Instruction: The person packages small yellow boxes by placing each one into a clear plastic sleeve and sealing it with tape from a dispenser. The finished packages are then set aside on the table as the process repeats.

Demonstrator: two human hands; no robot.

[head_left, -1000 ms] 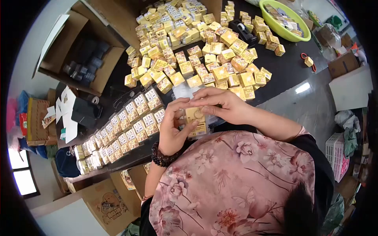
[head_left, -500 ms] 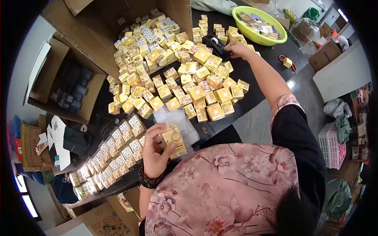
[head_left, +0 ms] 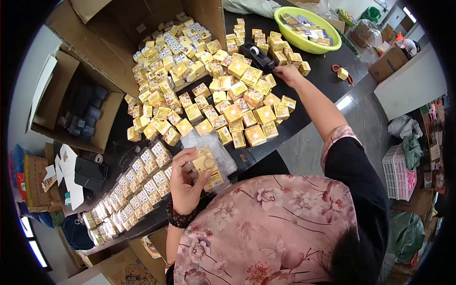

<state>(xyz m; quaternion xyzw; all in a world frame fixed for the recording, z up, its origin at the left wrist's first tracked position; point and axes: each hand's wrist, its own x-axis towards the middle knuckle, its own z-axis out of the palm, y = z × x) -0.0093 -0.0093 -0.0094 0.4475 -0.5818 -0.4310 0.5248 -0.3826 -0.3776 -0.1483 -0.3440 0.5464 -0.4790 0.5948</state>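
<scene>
My left hand (head_left: 186, 183) is closed around a small gold box (head_left: 205, 164), which has a barcode and clear plastic about its edge. Beneath it, clear plastic sleeves (head_left: 223, 151) lie on the dark table. At the far side, my right hand (head_left: 288, 76) pinches its fingers at the end of a black tape dispenser (head_left: 259, 58); whatever is between the fingertips is too small to make out. A heap of loose gold boxes (head_left: 232, 113) spreads between my hands and back into a large cardboard box (head_left: 90, 45).
Long rows of small boxes (head_left: 135, 183) line the table at left, near a black phone (head_left: 90, 172). A yellow-green basin (head_left: 327, 47) holds cards at the back right. Red-handled scissors (head_left: 350, 78) lie near the right edge. Another open carton (head_left: 107, 118) stands left.
My right hand has shifted slightly down relative to the tape dispenser and stays at its end. The view has moved a little. My left hand keeps its hold on the gold box.
</scene>
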